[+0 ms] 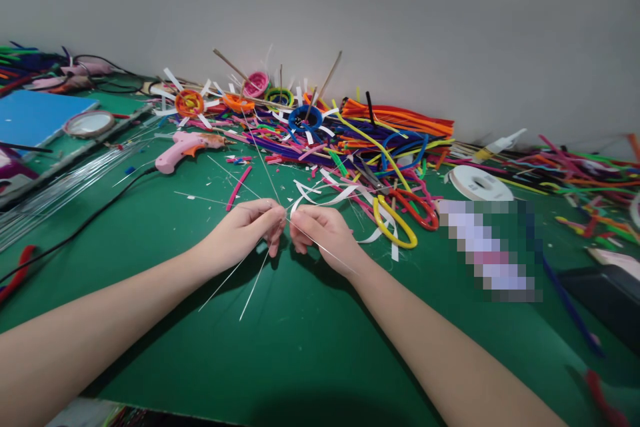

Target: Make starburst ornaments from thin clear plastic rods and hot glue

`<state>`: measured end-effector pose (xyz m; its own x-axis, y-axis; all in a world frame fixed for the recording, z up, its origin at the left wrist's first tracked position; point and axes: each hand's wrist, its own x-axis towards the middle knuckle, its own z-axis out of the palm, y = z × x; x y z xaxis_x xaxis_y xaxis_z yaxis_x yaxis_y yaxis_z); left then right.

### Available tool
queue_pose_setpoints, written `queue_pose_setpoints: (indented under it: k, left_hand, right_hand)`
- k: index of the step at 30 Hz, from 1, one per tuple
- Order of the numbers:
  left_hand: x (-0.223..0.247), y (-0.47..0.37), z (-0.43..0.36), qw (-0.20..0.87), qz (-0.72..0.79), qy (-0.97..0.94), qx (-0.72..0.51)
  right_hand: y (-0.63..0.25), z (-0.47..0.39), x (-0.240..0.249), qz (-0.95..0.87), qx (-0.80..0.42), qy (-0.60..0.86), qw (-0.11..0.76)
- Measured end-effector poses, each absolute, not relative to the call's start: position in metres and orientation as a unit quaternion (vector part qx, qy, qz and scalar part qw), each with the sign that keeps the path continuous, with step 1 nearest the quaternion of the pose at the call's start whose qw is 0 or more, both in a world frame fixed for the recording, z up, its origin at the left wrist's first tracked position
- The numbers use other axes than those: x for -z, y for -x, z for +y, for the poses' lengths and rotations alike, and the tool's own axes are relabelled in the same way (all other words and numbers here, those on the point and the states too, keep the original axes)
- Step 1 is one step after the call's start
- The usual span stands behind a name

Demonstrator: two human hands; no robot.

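My left hand (253,223) is closed in a pinch around several thin silvery wires (220,288), which cross near its fingertips and fan out like spokes. Close beside it, my right hand (324,235) pinches the end of a narrow white ribbon (345,195) at the crossing point. From there the ribbon trails back and right over the table in loose curls. One wire passes in front of the right hand. My thumbs hide the exact spot where ribbon and wires meet.
Scissors (395,221) with yellow and red handles lie right of my hands, near a white ribbon spool (480,183). A pink glue gun (183,149) rests at back left, its cord running left. Pipe cleaners (400,119) and small woven baskets (305,118) crowd the green table's (300,360) back.
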<state>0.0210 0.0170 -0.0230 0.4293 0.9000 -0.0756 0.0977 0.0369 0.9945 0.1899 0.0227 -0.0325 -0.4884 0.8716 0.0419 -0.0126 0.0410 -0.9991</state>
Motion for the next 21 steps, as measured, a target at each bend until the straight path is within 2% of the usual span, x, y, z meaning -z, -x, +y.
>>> queue_pose_setpoints:
  k: [6, 16, 19, 21]
  left_hand:
    - [0.026, -0.018, 0.019, 0.593, 0.407, -0.597, -0.356]
    - [0.025, -0.010, 0.028, 0.699, 0.359, -0.509, -0.351]
    - [0.023, -0.007, 0.032, 0.688, 0.375, -0.485, -0.388]
    - [0.023, -0.006, 0.036, 0.644, 0.395, -0.494, -0.431]
  right_hand:
    - [-0.191, 0.022, 0.029, -0.624, -0.587, 0.360, 0.369]
    - [-0.191, 0.022, 0.032, -0.596, -0.595, 0.347, 0.413]
    - [-0.189, 0.023, 0.028, -0.574, -0.571, 0.375, 0.452]
    - [-0.187, 0.023, 0.021, -0.556, -0.549, 0.394, 0.484]
